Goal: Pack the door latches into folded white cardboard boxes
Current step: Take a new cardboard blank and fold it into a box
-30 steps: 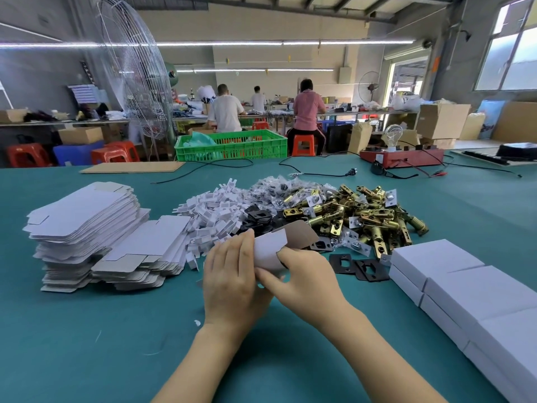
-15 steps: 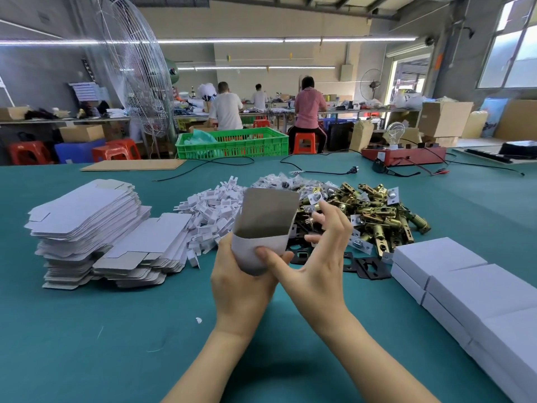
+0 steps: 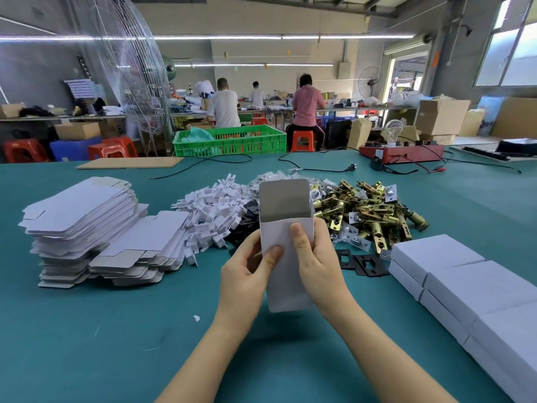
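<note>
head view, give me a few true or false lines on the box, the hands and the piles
1. Both hands, left hand and right hand, hold the white box. True.
2. The box's top flap is closed. False: it stands open.
3. The brass latches lie behind the box. True.
4. The flat cardboard stack is right of the hands. False: it is on the left.
5. A latch is in the right hand. False: it holds only the box.

Bare teal surface (image 3: 116, 344) is left open from 6 to 8 o'clock. At 9 o'clock passage is blocked by stacked flat white cardboard blanks (image 3: 87, 222), at 12 by heaped white plastic clips (image 3: 215, 210) and brass door latches (image 3: 369, 210), at 3 by closed white cardboard boxes (image 3: 465, 286).
</note>
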The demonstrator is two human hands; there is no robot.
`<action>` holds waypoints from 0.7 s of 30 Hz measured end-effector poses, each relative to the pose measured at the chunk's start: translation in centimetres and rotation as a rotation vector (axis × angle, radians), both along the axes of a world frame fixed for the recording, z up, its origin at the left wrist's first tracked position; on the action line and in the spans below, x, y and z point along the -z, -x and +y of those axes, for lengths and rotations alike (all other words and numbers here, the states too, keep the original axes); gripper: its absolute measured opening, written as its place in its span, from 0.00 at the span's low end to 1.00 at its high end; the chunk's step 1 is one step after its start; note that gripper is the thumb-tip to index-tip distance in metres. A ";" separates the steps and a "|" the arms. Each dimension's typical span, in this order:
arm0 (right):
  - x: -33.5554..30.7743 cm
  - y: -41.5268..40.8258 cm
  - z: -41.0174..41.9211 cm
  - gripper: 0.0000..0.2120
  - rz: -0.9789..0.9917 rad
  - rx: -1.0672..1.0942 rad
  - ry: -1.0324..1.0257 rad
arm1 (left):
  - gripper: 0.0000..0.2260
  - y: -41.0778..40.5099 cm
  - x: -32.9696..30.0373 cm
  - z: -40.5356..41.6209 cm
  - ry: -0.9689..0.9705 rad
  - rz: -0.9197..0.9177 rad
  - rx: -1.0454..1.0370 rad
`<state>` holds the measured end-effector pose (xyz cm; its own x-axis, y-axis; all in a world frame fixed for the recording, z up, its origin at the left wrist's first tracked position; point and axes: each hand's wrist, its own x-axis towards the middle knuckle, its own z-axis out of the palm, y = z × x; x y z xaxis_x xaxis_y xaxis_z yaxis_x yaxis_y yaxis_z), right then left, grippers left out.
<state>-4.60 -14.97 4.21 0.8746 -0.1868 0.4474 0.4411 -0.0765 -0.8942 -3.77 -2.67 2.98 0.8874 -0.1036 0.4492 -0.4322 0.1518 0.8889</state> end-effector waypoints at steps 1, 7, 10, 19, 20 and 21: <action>0.2 -0.1 0.0 0.16 0.001 0.006 -0.006 | 0.13 0.0 0.1 -0.1 0.006 -0.002 0.008; 0.5 -0.2 -0.1 0.18 0.002 0.044 0.022 | 0.13 0.1 0.4 -0.4 0.049 -0.008 0.013; 0.4 -0.1 0.1 0.15 -0.024 0.057 0.077 | 0.09 0.1 0.3 -0.3 0.048 -0.038 -0.059; 0.4 0.2 0.8 0.21 -0.034 0.105 0.144 | 0.10 0.0 0.1 -0.3 0.080 -0.049 -0.092; 0.4 0.2 0.9 0.20 -0.038 0.109 0.152 | 0.10 0.0 0.0 -0.3 0.087 -0.048 -0.105; 0.4 0.3 1.0 0.18 -0.044 0.113 0.165 | 0.09 0.0 0.0 -0.3 0.096 -0.052 -0.130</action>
<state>-4.87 -14.01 3.80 0.8311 -0.2033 0.5177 0.4601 -0.2714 -0.8453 -3.82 -3.02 3.03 0.8660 0.0559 0.4969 -0.4985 0.1745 0.8492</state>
